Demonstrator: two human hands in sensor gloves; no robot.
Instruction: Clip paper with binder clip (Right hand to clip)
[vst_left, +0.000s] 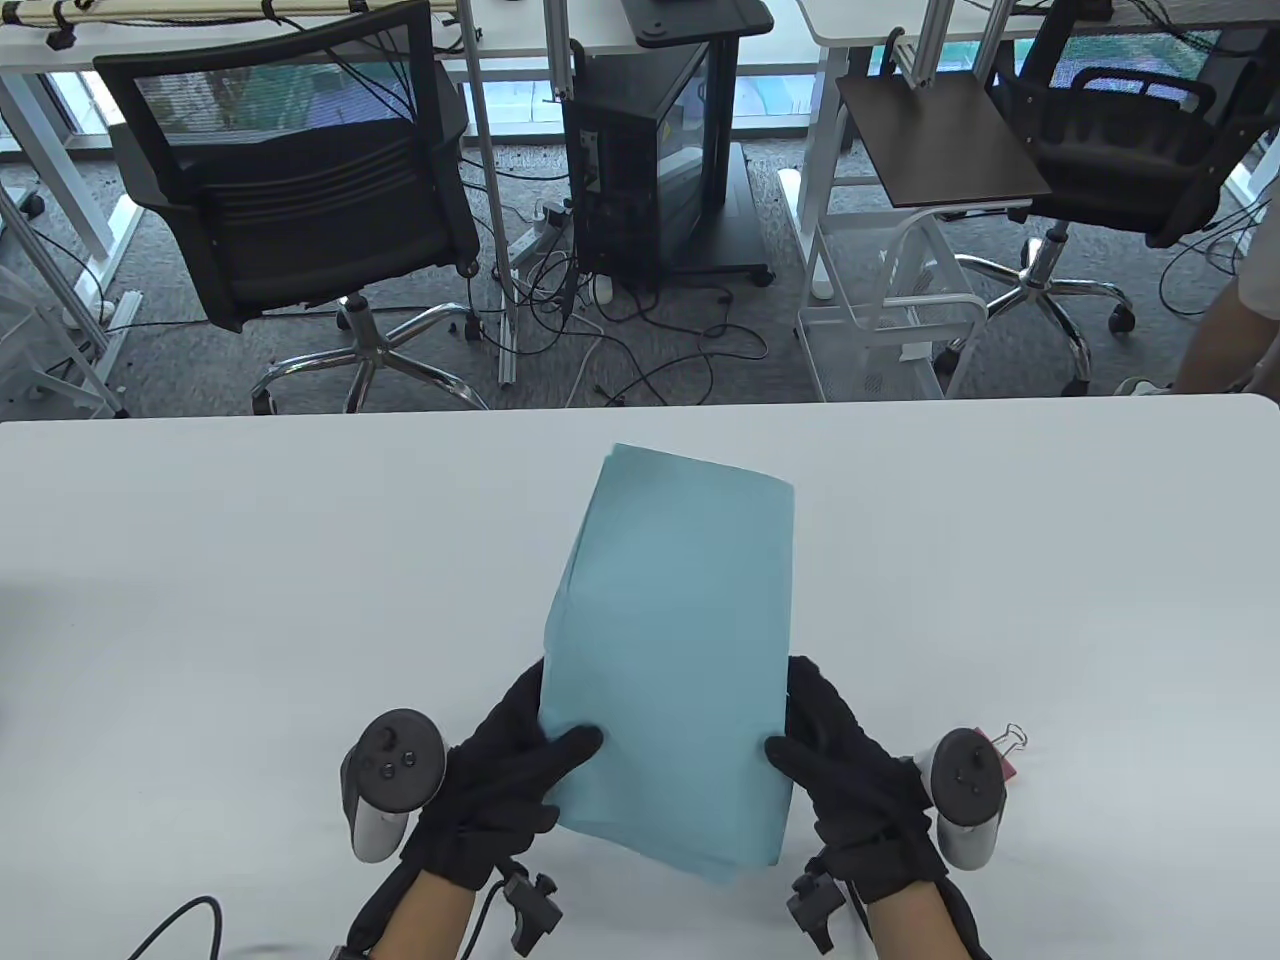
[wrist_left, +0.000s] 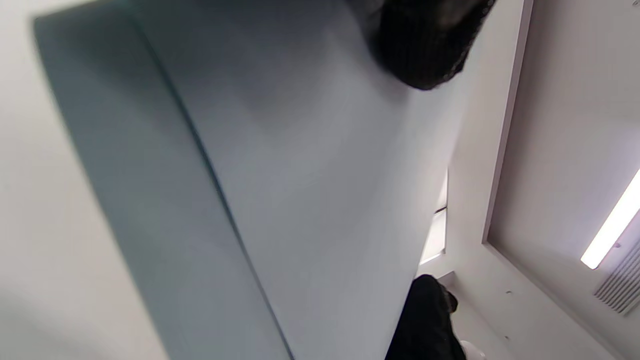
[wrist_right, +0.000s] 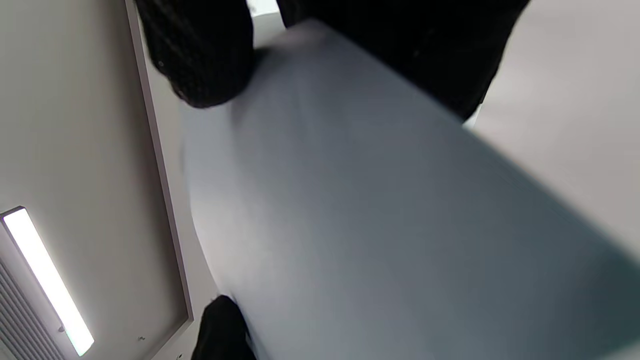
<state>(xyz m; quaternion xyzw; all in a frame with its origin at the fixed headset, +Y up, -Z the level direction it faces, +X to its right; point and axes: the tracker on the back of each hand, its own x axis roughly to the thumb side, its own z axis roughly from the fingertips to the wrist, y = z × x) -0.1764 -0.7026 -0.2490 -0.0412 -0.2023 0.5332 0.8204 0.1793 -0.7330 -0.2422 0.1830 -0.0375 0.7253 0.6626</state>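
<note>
While both gloved hands grip it from either side, the light blue stack of paper sheets (vst_left: 675, 650) is held tilted above the white desk (vst_left: 200, 600), its near end raised between the hands and its far end pointing away from them. The left hand (vst_left: 500, 775) holds the stack's left edge, with its thumb lying across the top sheet and its other fingers (wrist_left: 425, 45) underneath. The right hand (vst_left: 850, 770) holds the right edge in the same way, thumb on top, fingers (wrist_right: 200, 55) wrapped below. The small pink binder clip with silver wire handles (vst_left: 1005, 750) lies on the desk just to the right of the right hand, partly hidden behind that hand's tracker (vst_left: 967, 795).
</note>
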